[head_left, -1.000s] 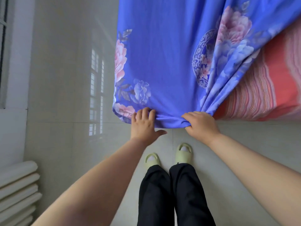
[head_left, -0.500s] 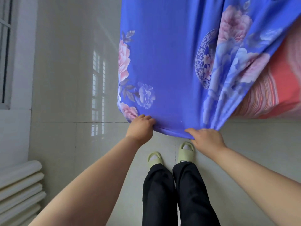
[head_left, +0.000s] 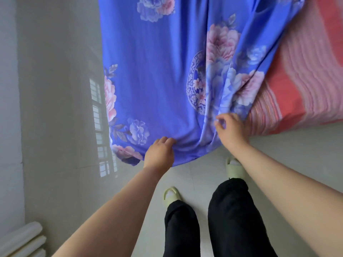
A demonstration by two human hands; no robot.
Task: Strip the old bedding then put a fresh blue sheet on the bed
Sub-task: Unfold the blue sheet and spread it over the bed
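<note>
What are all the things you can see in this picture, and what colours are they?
blue sheet: one, blue with pink and pale blue flowers, hanging over the near end of the bed down toward the floor
striped bedding: one, red and pink stripes, on the bed at the right, partly under the sheet
floor: pale grey shiny tiles, with a window's reflection at the left
radiator: one, white, bottom left corner
slippers: two, pale green, on the floor below the sheet
trousers: one pair, black, bottom middle
left hand: one, gripping the sheet's lower edge
right hand: one, fingers loosely curled against the bunched sheet folds; whether it pinches the cloth is unclear
</note>
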